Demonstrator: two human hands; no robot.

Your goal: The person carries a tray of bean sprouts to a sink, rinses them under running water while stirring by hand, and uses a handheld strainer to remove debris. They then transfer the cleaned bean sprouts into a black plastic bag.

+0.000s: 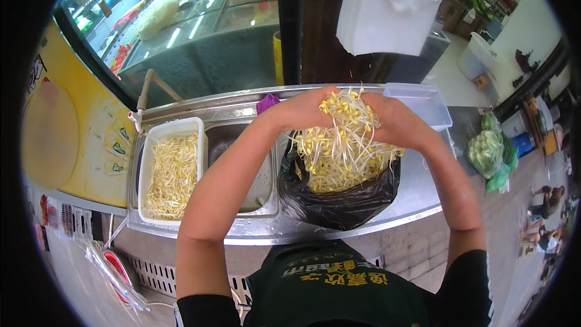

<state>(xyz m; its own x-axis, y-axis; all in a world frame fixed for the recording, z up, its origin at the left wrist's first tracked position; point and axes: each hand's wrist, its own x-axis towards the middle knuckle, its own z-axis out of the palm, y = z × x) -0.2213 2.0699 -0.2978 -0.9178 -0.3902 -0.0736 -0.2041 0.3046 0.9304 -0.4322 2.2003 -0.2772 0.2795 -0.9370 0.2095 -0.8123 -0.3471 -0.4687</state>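
Note:
Between my two hands a clump of soybean sprouts (347,113) is held up over a black plastic bag (345,209). My left hand (308,108) grips the clump from the left, and my right hand (392,120) grips it from the right. More sprouts fill the open bag below, which stands on the steel counter beside the sink. At the left, a white plastic tub (203,145) holds loose bean sprouts (170,181) and sits over the left part of the sink. Some fingertips are hidden in the sprouts.
A steel sink basin (261,181) lies between tub and bag. A tap (136,118) stands at the back left, a purple cloth (268,103) on the back ledge. Behind my right hand is a clear plastic container (422,102). White bags (386,13) hang above; bagged vegetables (485,152) lie at the right.

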